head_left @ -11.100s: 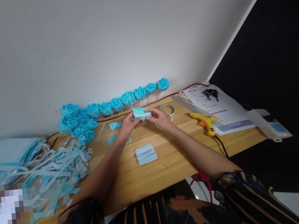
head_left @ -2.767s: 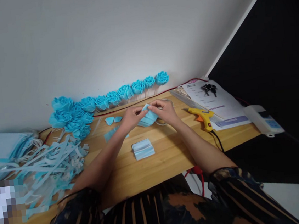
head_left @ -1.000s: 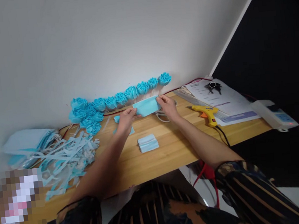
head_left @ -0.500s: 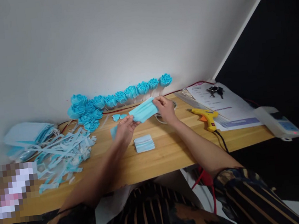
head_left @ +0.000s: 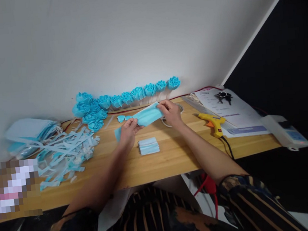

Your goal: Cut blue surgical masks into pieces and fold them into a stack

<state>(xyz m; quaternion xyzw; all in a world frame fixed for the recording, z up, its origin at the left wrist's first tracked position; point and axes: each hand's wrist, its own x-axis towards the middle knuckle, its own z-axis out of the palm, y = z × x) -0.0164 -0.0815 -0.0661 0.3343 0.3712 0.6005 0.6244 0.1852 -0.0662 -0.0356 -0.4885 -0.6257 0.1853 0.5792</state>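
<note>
A strip of light-blue face mask fabric [head_left: 148,115] is stretched between my two hands, above the wooden table. My left hand [head_left: 129,131] pinches its left part, and a blue end sticks out on the far side of that hand. At the upper right corner, my right hand [head_left: 170,110] grips it between thumb and fingers. Below them lies a small stack of folded mask pieces [head_left: 148,146]. Just behind my left hand are two small blue cut pieces [head_left: 121,119]. A roll of tape [head_left: 180,108] is partly hidden by my right hand.
Blue fabric roses [head_left: 126,97] line the wall, heaped at the left. Cut strips [head_left: 70,153] and a pile of masks [head_left: 31,134] lie left. Right are a yellow glue gun [head_left: 212,123], papers [head_left: 236,116], keys [head_left: 223,96] and a white box [head_left: 285,131]. The table [head_left: 175,161] ends near my body.
The pleats of the mask fabric look pulled flatter and smoother between my hands. Both hands keep their grip in nearly the same place. The whole view has shifted slightly.
</note>
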